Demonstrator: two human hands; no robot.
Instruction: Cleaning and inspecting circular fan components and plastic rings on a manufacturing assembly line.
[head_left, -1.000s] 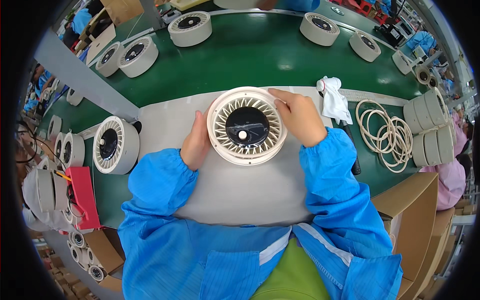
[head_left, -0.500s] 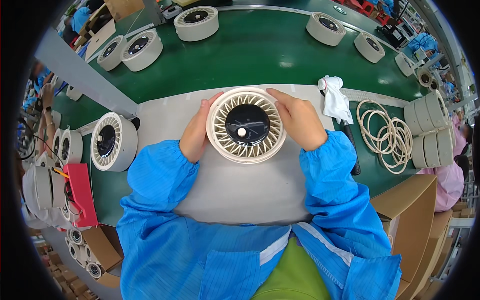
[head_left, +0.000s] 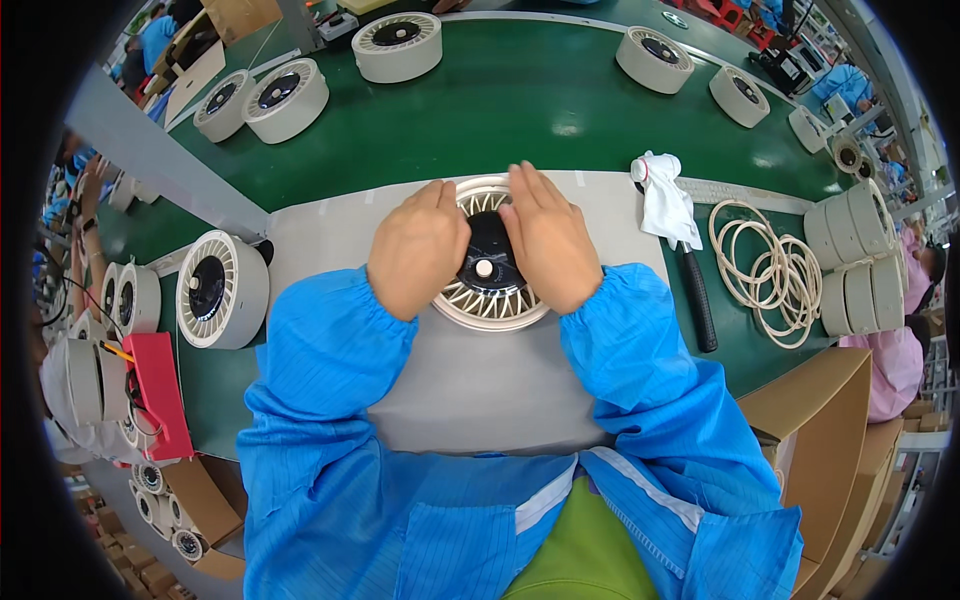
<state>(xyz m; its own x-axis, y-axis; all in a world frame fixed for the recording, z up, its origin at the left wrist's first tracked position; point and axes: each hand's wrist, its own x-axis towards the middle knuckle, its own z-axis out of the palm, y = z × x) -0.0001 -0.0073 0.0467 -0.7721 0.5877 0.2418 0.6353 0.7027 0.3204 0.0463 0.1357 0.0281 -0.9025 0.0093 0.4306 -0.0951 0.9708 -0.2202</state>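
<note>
A round cream unit with a slatted grille and a glossy black centre (head_left: 490, 268) lies face up on the grey mat (head_left: 470, 400) before me. My left hand (head_left: 418, 245) rests flat over its left side, fingers stretched toward the far rim. Over the right side lies my right hand (head_left: 550, 240), palm down with its fingers extended. Between the hands the black disc and its small pale knob show; the left and right parts of the grille are hidden beneath them. Neither hand is wrapped around anything.
A hammer with a white cloth-wrapped head (head_left: 664, 205) lies at the right, beside a coiled cream cable (head_left: 765, 270). Similar round units (head_left: 225, 290) stand at left and along the green bench's far side. A red holder (head_left: 160, 395) stands at left; an open carton (head_left: 820, 430) is at lower right.
Both hands have moved from the unit's outer sides inward onto its top face. The fingers now lie flat over the grille, and the unit has stayed nearly in place.
</note>
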